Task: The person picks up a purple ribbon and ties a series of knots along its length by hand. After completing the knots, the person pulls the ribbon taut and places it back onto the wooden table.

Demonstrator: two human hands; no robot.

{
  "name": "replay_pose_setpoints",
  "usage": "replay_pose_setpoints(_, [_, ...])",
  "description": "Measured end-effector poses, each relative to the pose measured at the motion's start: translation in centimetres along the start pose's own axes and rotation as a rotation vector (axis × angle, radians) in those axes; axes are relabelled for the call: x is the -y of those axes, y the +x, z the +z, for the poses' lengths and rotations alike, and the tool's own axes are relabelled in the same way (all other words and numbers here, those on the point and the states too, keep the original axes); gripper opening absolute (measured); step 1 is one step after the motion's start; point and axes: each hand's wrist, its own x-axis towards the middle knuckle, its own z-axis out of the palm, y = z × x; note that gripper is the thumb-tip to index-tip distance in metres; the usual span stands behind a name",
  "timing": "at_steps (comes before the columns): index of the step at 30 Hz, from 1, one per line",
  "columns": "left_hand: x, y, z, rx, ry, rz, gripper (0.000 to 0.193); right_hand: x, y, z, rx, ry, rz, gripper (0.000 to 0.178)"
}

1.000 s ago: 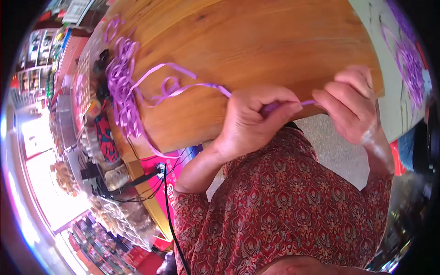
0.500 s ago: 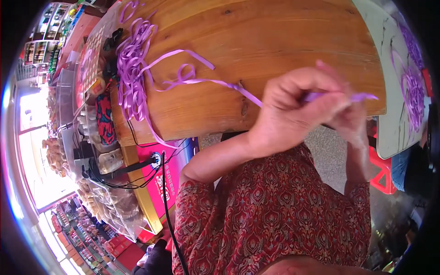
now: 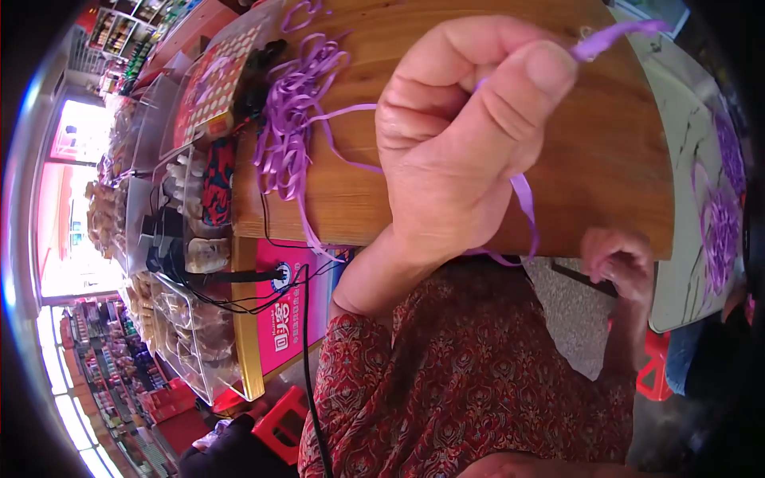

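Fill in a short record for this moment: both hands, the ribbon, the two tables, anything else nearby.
Left hand: above the wooden table, pinching purple ribbon between thumb and bent forefinger
Ribbon end: sticks out past the thumb, toward upper right
Right hand: lower, by the wooden table's near edge, fingers curled; no item visible in it
Wooden table: loose ribbon heap on its left part
White table: at right, bearing another purple heap
Nearby: red stool at right
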Motion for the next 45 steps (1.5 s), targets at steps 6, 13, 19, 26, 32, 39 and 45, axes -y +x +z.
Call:
replay_pose_setpoints(6, [2.9, -1.0, 0.4, -0.183, -0.1, -0.074, 0.01, 0.9, 0.1, 1.1, -0.3, -0.401, 0.002, 0.044])
replay_pose_setpoints(13, [3.5, -0.5, 5.0, -0.122, -0.188, -0.3, 0.004, -3.3, 1.5, 5.4, -0.293, 0.098, -0.016, 0.038])
replay_pose_setpoints(19, [1.4, 0.4, 0.7, -0.186, -0.108, -0.049, 0.004, -2.6, -1.8, 0.2, -0.256, -0.059, -0.04, 0.025])
replay_pose_setpoints(26, [3.8, 0.3, -1.8, -0.312, -0.014, 0.0, 0.005, -0.5, -4.4, -2.3, -0.451, -0.422, -0.034, 0.029])
replay_pose_setpoints(32, [4.0, 1.5, -7.2, -0.4, 0.636, 0.251, 0.015, 0.6, -2.0, -1.6, -0.579, -0.45, 0.041, 0.022])
replay_pose_setpoints(39, [6.2, -0.5, -5.2, -0.183, 1.43, 0.551, 0.033, -0.5, 4.5, -0.6, -0.323, -0.416, 0.086, 0.018])
replay_pose_setpoints(45, [8.4, -2.0, -3.4, 0.043, 0.541, -0.312, 0.02, 0.6, 4.2, -0.7, -0.335, -0.435, 0.108, 0.019])
